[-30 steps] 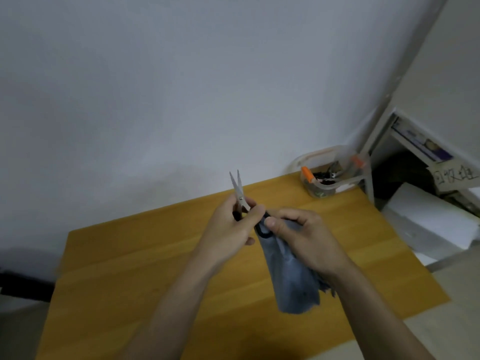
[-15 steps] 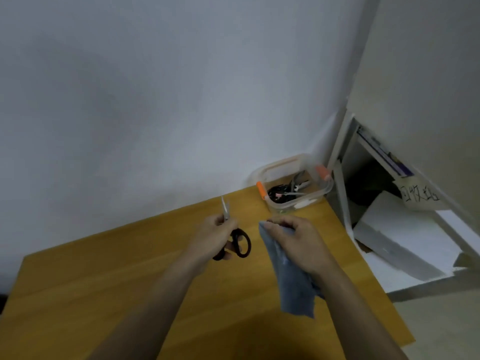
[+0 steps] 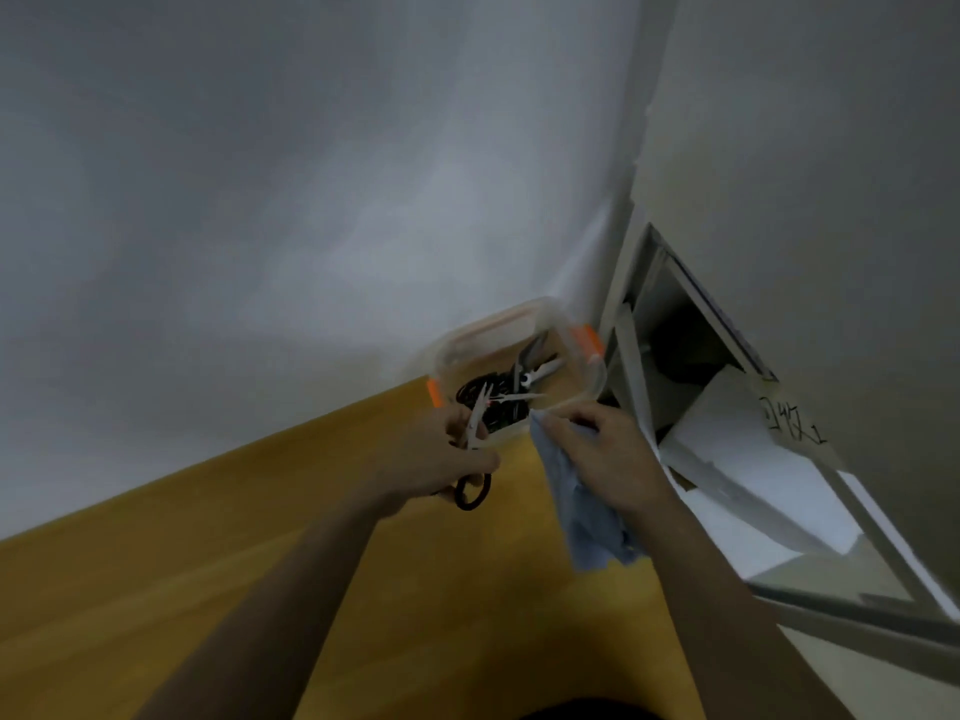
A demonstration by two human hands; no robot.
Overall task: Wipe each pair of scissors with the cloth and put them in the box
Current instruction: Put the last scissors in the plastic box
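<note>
Scissors [image 3: 475, 449] with black handles are sitting in the left hand [image 3: 447, 459], whose fingers are curling round them near the pivot, blades pointing up over the near rim of the box [image 3: 592, 356]. That clear box, with orange clips, is standing at the far corner of the wooden tabletop [image 3: 208, 563] against the wall, and several more pairs are lying inside it. The right hand [image 3: 613, 459] is hovering just beside the box, its fingers pinching the top of a blue cloth [image 3: 587, 527] that is hanging down over the tabletop. A white shelf unit [image 3: 727, 459] is standing to the right.
</note>
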